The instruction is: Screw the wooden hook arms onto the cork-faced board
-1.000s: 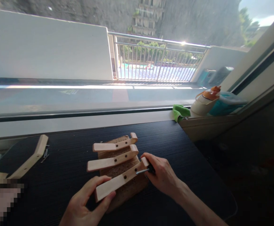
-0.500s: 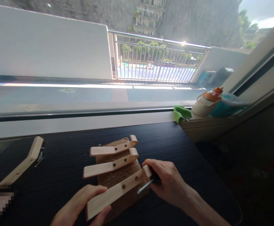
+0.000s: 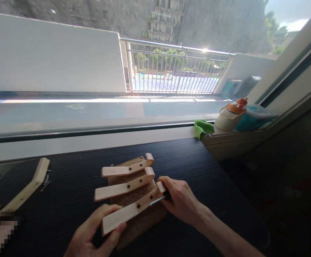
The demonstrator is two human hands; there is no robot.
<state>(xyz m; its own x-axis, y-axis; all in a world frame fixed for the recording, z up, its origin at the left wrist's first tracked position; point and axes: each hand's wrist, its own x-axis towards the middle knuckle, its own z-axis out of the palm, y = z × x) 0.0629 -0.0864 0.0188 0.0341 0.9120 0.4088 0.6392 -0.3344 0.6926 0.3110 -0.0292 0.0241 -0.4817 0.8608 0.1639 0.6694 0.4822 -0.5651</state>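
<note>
My left hand (image 3: 96, 228) pinches the near end of a pale wooden hook piece (image 3: 123, 217), thumb on one side and fingers on the other. Two dark holes show in that piece, which lies slanted over a brown wooden board (image 3: 142, 223). My right hand (image 3: 181, 200) is closed around a screwdriver (image 3: 157, 200) by its dark handle, touching the curved far end of the same piece. The metal shaft points left across it. Two more hook pieces, a middle one (image 3: 112, 192) and a far one (image 3: 118, 171), lie across the board.
On the left of the black table (image 3: 72, 185) lies another angled wooden piece (image 3: 27, 189), with several screws (image 3: 46, 181) beside it. A green cloth (image 3: 203, 128) and a cream bottle (image 3: 229, 117) with an orange top stand on the sill by the window.
The near hook piece has shifted up and closer to the middle one, with both hands following. The screwdriver's shaft has risen and now crosses over the piece.
</note>
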